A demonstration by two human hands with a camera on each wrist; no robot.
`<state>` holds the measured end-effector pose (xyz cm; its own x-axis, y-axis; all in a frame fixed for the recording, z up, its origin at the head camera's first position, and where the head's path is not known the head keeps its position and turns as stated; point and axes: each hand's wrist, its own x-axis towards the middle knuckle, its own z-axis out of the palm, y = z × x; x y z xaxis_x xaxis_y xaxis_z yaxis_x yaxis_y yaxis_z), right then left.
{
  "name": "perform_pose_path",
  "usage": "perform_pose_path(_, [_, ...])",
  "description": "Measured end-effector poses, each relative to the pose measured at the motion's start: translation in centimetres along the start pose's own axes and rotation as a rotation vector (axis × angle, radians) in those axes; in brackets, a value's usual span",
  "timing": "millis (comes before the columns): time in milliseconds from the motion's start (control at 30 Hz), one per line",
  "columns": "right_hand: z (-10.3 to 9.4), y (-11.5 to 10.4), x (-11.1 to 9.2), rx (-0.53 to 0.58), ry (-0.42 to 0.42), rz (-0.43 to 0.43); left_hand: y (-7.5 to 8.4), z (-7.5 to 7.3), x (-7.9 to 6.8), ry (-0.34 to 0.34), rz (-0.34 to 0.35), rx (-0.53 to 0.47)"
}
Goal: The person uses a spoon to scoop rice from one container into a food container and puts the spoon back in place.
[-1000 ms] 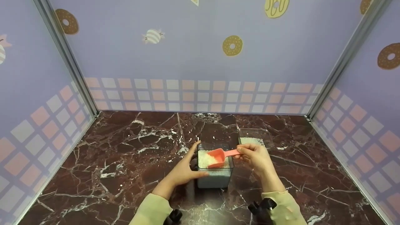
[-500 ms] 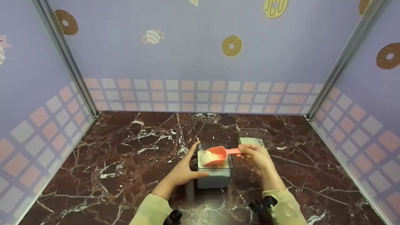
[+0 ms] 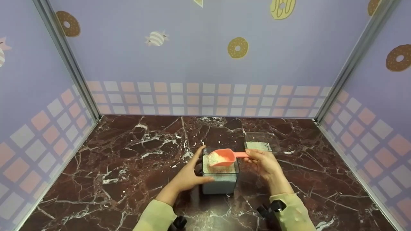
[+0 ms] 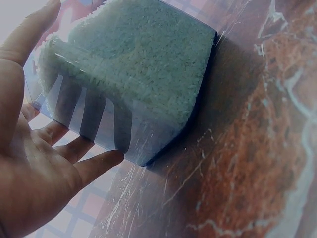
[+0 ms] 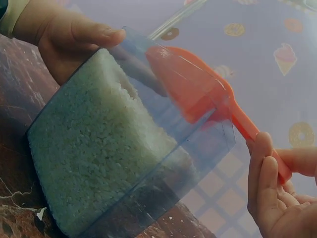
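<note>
In the head view my right hand (image 3: 264,162) pinches the handle of an orange-red scoop (image 3: 224,157), which carries a heap of rice (image 3: 214,159). The scoop is level, over the open top of a clear square container (image 3: 219,184) largely filled with rice. My left hand (image 3: 189,175) holds this container at its left side, thumb on the near wall. The left wrist view shows fingertips (image 4: 116,154) against the clear wall. Through the wall in the right wrist view, the scoop's bowl (image 5: 190,87) appears above the uneven rice surface.
Behind my right hand stands a second clear container (image 3: 259,146) with rice in it. White grains and flecks lie on the dark red marbled tabletop (image 3: 144,179). Patterned lilac panels (image 3: 192,64) enclose the back and both sides.
The scoop has risen out of the rice and levelled, with rice heaped in its bowl. My left hand and the container have stayed in place.
</note>
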<state>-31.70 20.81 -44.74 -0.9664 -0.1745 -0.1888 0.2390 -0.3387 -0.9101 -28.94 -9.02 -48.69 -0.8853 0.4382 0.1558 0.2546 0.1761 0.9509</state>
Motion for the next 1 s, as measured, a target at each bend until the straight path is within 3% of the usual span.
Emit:
perform_pose_path(167, [-0.2,-0.1,-0.1,0.031,-0.043,0.012,-0.1,0.0,0.0,0.002,-0.001,0.015])
perform_pose_path(433, [-0.5,-0.8,-0.5,0.103,-0.037,0.015,0.0,0.0,0.0,0.013,-0.021,0.044])
perform_pose_path(700, [-2.0,-2.3,-0.9,0.103,0.082,-0.029,0.0,0.0,-0.1,0.008,-0.039,0.037])
perform_pose_path(1000, [-5.1,-3.9,-1.0,0.155,0.245,-0.091,0.0,0.0,-0.2,0.023,-0.04,0.082])
